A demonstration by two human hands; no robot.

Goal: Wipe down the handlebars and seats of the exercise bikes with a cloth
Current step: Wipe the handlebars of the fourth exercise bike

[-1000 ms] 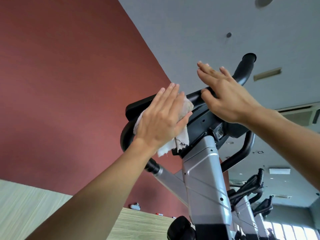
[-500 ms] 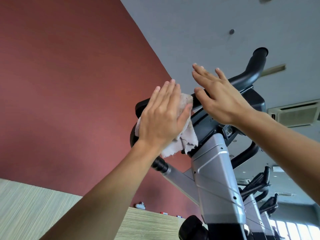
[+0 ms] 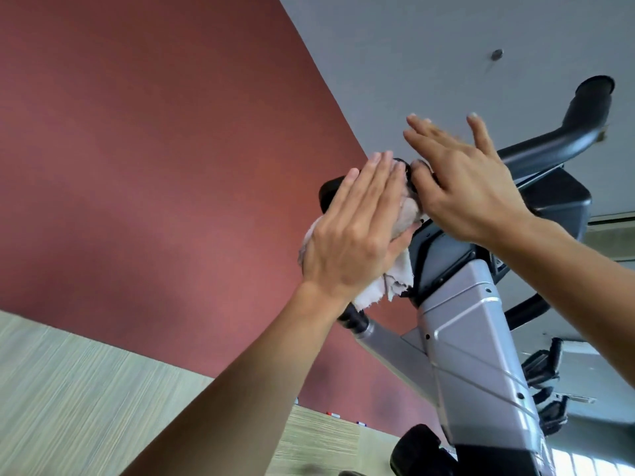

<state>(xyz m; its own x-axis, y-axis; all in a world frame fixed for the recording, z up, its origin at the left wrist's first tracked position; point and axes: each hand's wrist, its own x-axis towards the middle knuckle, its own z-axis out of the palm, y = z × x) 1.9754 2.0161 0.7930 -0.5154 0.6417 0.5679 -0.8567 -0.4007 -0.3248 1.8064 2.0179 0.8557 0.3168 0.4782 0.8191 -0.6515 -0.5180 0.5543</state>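
The left hand, fingers straight and together, presses a frayed off-white cloth flat against the left end of the black curved handlebar of a silver-posted exercise bike. The right hand rests just beside it on the bar's middle, fingers spread and straight, thumb touching the bar. Behind stand a dark red wall and a grey ceiling.

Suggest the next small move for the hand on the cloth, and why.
Probably slide the left hand, flat on the white cloth, rightward along the black handlebar: that long right stretch lies bare while the right hand steadies the bike.
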